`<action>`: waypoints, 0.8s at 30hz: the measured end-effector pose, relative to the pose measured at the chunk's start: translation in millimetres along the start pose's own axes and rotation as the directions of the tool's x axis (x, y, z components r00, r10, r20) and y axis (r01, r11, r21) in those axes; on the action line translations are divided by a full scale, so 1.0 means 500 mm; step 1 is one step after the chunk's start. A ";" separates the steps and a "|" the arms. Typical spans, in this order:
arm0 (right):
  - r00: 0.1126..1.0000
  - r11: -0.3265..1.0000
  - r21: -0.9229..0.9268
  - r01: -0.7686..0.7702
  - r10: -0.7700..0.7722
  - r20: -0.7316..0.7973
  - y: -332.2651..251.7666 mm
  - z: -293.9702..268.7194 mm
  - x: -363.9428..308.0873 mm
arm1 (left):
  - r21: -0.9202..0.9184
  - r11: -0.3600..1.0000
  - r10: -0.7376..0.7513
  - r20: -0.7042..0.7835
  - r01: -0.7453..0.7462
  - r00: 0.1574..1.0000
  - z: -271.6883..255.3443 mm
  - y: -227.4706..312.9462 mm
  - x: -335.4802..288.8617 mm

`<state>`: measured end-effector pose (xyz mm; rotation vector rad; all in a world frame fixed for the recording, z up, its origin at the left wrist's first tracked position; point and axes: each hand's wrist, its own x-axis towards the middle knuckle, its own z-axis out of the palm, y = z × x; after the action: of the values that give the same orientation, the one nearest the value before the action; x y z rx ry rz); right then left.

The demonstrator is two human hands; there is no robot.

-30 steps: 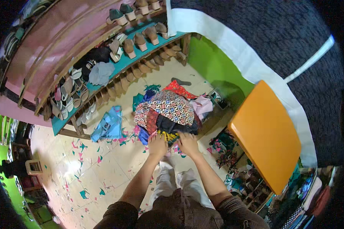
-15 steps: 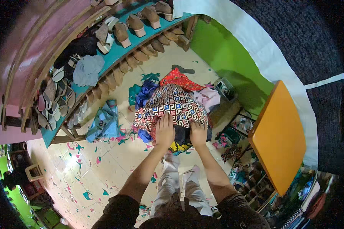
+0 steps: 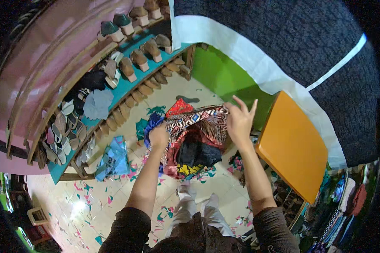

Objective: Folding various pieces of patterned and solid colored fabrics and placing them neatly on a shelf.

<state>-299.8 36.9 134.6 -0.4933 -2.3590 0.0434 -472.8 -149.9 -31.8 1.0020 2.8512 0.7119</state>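
A geometric-patterned cloth (image 3: 198, 117) in red, white, black and blue is stretched between my hands, its near edge raised off the pile. My left hand (image 3: 158, 135) is closed on its left part. At the right end my right hand (image 3: 240, 120) pinches the cloth, with some fingers sticking up and apart. Under the lifted edge show a black cloth (image 3: 194, 152), dark red fabric and a yellow-and-black cloth (image 3: 191, 170). A bright red cloth (image 3: 178, 109) pokes out behind, and a shiny blue cloth (image 3: 151, 130) lies beside my left hand.
Heeled shoes stand along a teal shelf (image 3: 110, 96) at the left, with wooden shoe forms below. A blue plastic bag (image 3: 114, 160) lies on the tiled floor among scattered scraps (image 3: 88, 198). An orange board (image 3: 294, 143) stands to my right, by hanging clothes (image 3: 341, 211).
Both hands, earlier resting on the covered pile, have lifted and spread the patterned cloth. Black cloth beneath now shows more. The view has shifted.
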 end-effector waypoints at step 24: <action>0.969 0.992 0.019 -0.128 0.129 -0.209 0.049 -0.440 0.073 | 0.185 0.685 0.563 -0.748 -0.704 0.351 -0.595 0.454 0.018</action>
<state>-170.9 49.5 317.7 -0.6165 -2.1176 0.0549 -401.4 -110.0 333.5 2.3311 2.7404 1.8161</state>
